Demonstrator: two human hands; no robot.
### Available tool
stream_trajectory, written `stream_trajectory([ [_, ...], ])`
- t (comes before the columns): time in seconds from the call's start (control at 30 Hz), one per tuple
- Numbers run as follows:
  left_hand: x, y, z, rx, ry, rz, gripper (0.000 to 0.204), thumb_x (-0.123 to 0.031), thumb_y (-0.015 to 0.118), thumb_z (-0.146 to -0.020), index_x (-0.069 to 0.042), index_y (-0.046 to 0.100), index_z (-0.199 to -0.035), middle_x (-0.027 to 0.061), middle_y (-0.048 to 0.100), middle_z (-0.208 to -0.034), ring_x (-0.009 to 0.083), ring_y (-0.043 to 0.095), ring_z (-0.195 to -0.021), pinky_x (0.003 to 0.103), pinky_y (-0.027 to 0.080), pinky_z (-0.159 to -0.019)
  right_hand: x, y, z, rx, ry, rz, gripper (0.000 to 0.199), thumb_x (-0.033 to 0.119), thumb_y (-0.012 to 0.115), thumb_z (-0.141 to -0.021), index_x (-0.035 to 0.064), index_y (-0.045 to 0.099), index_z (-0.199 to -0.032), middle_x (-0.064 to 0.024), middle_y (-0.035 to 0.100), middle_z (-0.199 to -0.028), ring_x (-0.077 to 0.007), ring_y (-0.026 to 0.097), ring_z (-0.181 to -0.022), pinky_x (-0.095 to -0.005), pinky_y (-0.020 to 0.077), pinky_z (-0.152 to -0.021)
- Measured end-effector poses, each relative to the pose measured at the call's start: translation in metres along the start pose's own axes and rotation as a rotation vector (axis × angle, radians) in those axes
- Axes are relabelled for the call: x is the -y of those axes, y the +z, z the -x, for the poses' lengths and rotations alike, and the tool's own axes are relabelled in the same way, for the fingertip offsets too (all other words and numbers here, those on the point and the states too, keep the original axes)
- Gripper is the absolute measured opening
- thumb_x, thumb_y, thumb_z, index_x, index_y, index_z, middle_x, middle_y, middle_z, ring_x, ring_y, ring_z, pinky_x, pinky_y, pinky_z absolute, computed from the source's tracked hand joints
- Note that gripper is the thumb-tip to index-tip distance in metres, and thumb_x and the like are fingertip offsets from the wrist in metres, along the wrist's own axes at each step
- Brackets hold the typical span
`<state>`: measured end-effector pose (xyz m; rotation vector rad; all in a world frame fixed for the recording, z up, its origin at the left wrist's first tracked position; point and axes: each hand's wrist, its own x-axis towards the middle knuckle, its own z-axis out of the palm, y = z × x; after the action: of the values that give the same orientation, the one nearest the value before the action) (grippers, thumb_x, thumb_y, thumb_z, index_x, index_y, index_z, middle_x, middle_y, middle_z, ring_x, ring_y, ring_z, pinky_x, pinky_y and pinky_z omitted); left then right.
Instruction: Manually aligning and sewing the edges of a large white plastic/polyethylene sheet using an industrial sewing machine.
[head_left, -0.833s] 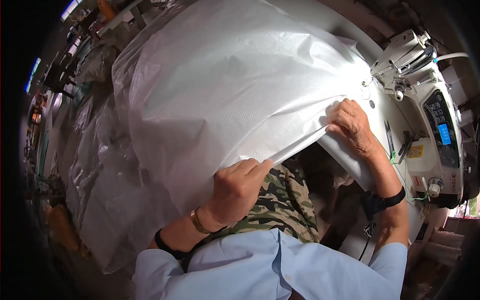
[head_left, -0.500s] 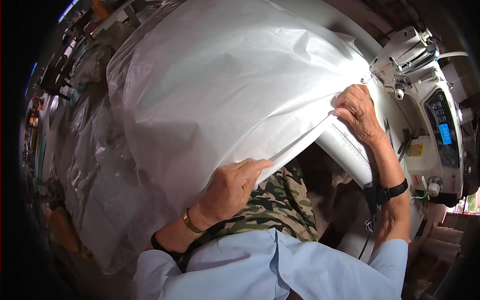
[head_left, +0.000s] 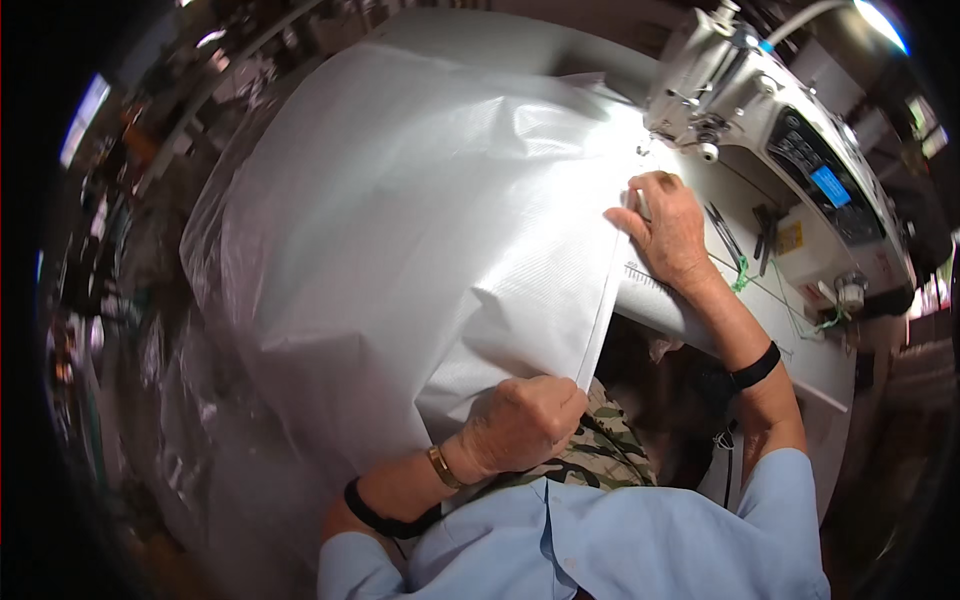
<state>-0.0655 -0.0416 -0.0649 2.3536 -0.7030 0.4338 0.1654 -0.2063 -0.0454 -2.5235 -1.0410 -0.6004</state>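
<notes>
A large sheet of white, translucent woven plastic (head_left: 400, 220) spreads over the table and hangs toward my lap. Its right edge is folded into a narrow hem. My left hand (head_left: 530, 422) is closed on the near end of that hem, close to my body. Farther up, my right hand (head_left: 665, 228) presses the hem by the needle area, thumb on the sheet and fingers bent over the edge. The far end of the hem runs to the lit needle area of a white sewing machine (head_left: 690, 90); the needle itself is lost in glare.
The machine's control panel with a blue screen (head_left: 830, 186) is at the right. Dark-handled tools (head_left: 724, 232) and green thread (head_left: 741, 275) lie on the table beside my right forearm. A printed ruler scale (head_left: 650, 277) marks the table edge. Crumpled clear plastic (head_left: 180, 420) hangs at left.
My left hand has moved right and nearer me, closing on the hem. The hem now runs straighter and more steeply. My right hand's fingers have shifted on it. The view has turned.
</notes>
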Motion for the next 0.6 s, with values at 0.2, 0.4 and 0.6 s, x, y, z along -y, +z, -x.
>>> stream_trajectory([
  [0.2,0.012,0.007,-0.012,0.038,0.129,-0.077,0.019,-0.005,0.066,-0.07,-0.007,0.048,-0.065,0.0068,0.045,-0.061,0.0224,0.053,-0.053,0.035,0.042,-0.047,0.0,-0.004,0.008,0.003,0.054,-0.086,0.044,0.047,0.074,-0.083,0.0047,0.065,-0.093,-0.0098,0.063,-0.092,-0.0284,0.057,-0.093,-0.0426,0.0448,-0.086],
  [0.4,0.028,0.005,-0.036,0.103,0.172,-0.2,0.016,-0.006,0.064,-0.069,-0.008,0.049,-0.064,0.0061,0.048,-0.061,0.022,0.055,-0.054,0.035,0.043,-0.048,-0.003,-0.003,0.007,-0.072,0.013,-0.096,0.05,0.051,0.069,-0.085,0.0042,0.067,-0.101,-0.0156,0.065,-0.102,-0.0318,0.057,-0.1,-0.0445,0.0424,-0.093],
  [0.6,0.041,-0.001,-0.072,0.176,0.148,-0.331,0.012,-0.006,0.062,-0.071,-0.008,0.051,-0.067,0.0074,0.053,-0.064,0.023,0.059,-0.056,0.036,0.047,-0.05,-0.005,-0.006,0.009,-0.005,0.059,-0.142,0.051,0.044,0.074,-0.083,0.0019,0.068,-0.11,-0.0175,0.064,-0.117,-0.0341,0.057,-0.11,-0.0444,0.0414,-0.098],
])
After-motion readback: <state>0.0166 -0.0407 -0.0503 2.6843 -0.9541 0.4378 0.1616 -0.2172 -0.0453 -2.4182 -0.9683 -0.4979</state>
